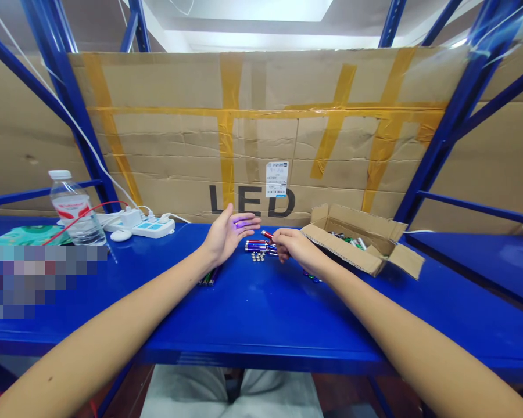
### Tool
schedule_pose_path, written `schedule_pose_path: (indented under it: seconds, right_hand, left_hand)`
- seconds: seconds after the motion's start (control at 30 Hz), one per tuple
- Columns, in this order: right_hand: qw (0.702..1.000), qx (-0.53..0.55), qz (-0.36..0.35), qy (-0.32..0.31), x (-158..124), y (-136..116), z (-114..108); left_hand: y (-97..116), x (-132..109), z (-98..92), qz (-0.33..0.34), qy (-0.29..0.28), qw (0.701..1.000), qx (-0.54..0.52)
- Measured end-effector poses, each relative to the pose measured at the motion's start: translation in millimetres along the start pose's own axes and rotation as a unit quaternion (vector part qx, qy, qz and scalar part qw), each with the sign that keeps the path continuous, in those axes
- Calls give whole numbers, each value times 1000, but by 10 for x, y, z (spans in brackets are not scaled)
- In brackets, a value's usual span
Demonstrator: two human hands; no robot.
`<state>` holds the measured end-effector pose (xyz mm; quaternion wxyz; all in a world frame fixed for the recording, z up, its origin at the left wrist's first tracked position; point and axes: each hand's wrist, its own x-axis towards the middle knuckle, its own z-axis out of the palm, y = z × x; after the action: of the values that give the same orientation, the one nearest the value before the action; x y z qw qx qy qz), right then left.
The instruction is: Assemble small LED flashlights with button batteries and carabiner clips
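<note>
My right hand (pixel 294 247) grips a small red flashlight (pixel 267 234), its tip pointing left. Across from it, my left hand (pixel 226 235) is held up with the fingers stretched out, and a violet glow falls on the palm and fingers. Between the hands, several red and blue-violet metal flashlights (pixel 256 247) lie side by side on the blue table. Just in front of them sits a cluster of small silver button cells (pixel 258 256). Dark and green slim tubes (pixel 208 277) lie partly hidden under my left wrist. Small green and blue pieces (pixel 312 277) show beneath my right wrist.
An open cardboard box (pixel 353 258) holding several small metal tubes (pixel 353 241) stands at right. At left are a water bottle (pixel 76 209), a white power strip (pixel 148 225) with cables and a teal packet (pixel 30 234). A large cardboard sheet (pixel 169 157) closes off the back.
</note>
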<state>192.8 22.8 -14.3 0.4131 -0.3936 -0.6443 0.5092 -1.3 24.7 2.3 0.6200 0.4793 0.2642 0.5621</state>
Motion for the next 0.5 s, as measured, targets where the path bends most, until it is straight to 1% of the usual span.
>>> schedule_pose_path:
  seconds: [0.17,0.3,0.5]
  right_hand:
    - [999,-50,-8,-2,8,20,-4]
    - [999,-52,-4,-2,-11,-5,9]
    - [997,-75,-17,1,-15,-8,25]
  left_hand:
    - [6,11,0,-2,36,999,0]
    - [4,14,7,-4,60,998,1]
    - [-4,19,0,-1,71,997,6]
